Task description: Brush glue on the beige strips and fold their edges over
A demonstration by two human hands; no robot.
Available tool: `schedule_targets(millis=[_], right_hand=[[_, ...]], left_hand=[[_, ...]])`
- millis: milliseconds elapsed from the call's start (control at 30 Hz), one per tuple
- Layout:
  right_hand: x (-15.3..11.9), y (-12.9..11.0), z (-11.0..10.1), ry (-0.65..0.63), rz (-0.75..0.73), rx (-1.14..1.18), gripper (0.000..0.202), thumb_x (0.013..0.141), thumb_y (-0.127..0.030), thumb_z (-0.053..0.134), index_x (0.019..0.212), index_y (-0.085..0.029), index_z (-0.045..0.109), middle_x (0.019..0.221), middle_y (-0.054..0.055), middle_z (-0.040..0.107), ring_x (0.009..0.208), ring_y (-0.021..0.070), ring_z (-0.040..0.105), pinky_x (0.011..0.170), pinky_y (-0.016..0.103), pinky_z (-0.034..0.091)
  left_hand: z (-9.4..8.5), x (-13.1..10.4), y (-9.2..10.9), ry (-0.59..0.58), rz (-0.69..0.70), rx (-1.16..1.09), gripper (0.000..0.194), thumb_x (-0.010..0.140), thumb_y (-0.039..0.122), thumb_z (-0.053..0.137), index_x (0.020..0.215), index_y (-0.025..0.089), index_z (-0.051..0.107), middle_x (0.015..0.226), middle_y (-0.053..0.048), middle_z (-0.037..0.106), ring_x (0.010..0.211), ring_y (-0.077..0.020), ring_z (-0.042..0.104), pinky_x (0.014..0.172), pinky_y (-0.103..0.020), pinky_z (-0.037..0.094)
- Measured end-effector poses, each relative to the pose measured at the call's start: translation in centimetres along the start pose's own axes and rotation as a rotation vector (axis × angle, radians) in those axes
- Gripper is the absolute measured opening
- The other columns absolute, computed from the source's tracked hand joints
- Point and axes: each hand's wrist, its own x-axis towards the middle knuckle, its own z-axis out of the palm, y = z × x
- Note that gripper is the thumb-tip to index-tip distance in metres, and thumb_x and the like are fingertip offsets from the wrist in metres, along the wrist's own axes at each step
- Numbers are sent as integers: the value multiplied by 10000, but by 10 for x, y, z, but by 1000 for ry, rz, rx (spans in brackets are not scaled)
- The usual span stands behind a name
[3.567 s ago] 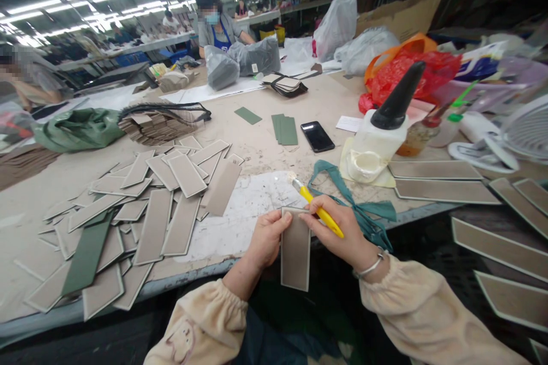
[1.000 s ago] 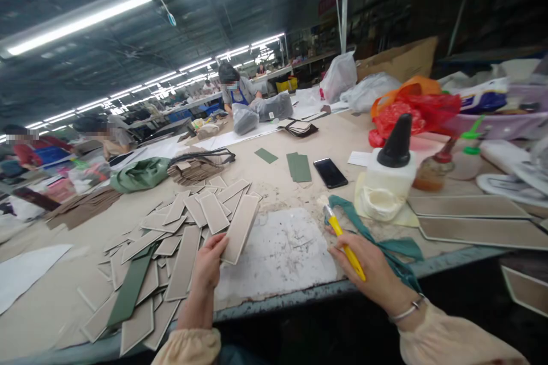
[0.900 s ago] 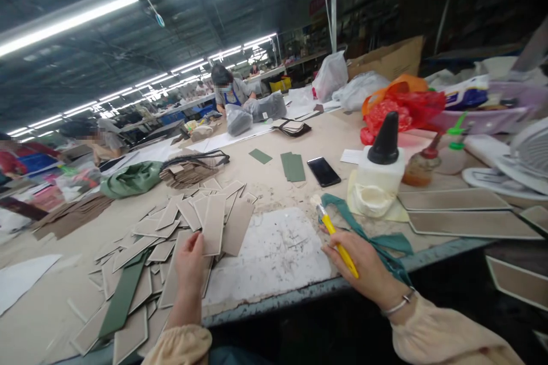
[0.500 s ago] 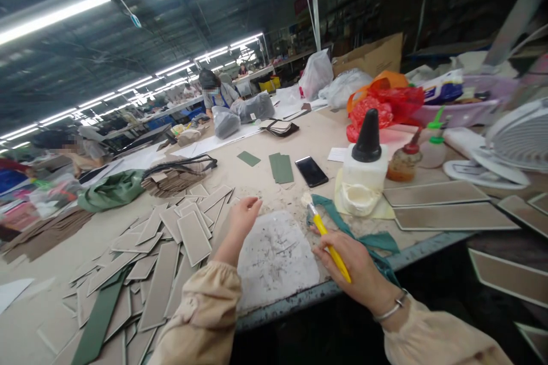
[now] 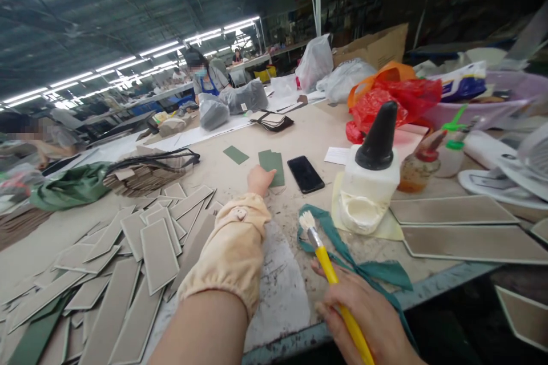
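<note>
My left hand (image 5: pixel 259 180) reaches across the table to two overlapping green rectangular pieces (image 5: pixel 277 166). Its thumb sticks out over their near left part, apart from the other fingers, which show only in part. My right hand (image 5: pixel 363 311) grips a yellow-handled brush (image 5: pixel 338 285) near the table edge, its pale, coated bristles pointing away from me. Beyond the bristles lies a teal cloth strip (image 5: pixel 329 222). Behind the strip stands a white plastic bottle (image 5: pixel 371 188) with a black cone top and a cut opening. A whitish stained sheet (image 5: pixel 285 291) lies between my arms.
Many taupe panels with pale edges (image 5: pixel 160 254) are heaped at left. A phone (image 5: pixel 305 174) and another green piece (image 5: pixel 236 154) lie ahead. Long panels (image 5: pixel 466 242), a jar (image 5: pixel 422 168) and a fan (image 5: pixel 505 165) occupy the right. A co-worker (image 5: pixel 208 80) sits beyond.
My left hand has moved forward from above the stained sheet to the green pieces. The brush in my right hand has come nearer to me, and the view has shifted a little.
</note>
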Motion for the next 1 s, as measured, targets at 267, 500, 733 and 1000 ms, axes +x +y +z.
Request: schedule_targets(millis=[267, 500, 733, 1000], right_hand=[[3, 6, 7, -2, -55, -74, 126, 890, -140, 500, 815, -224, 558, 945, 50, 731, 1009, 150, 677, 921, 227, 518], [1, 3, 4, -39, 17, -13, 130, 849, -107, 507, 885, -227, 543, 992, 63, 718, 1021, 176, 669, 894, 266, 546], [1, -1, -3, -10, 47, 20, 169, 826, -64, 505, 893, -214, 543, 903, 64, 693, 1007, 188, 667, 873, 287, 556], [-10, 2, -10, -17, -18, -76, 94, 848, -156, 536, 833, -247, 559, 1051, 61, 717, 964, 205, 693, 845, 296, 582]], left_hand=[[19, 37, 19, -34, -11, 43, 553, 651, 392, 793, 1098, 112, 628, 1173, -210, 641, 1142, -320, 584, 895, -346, 473], [9, 25, 4, 21, 38, 20, 520, 796, 307, 659, 1243, 99, 493, 1109, -196, 656, 1019, -292, 643, 802, -353, 498], [-32, -14, -47, 29, 409, 153, 338, 830, 140, 536, 1158, 207, 589, 1249, -150, 573, 1250, -298, 474, 1037, -409, 361], [-52, -4, -84, -145, 463, 191, 409, 881, 502, 465, 849, 202, 741, 882, -52, 700, 868, -195, 647, 828, -254, 472]])
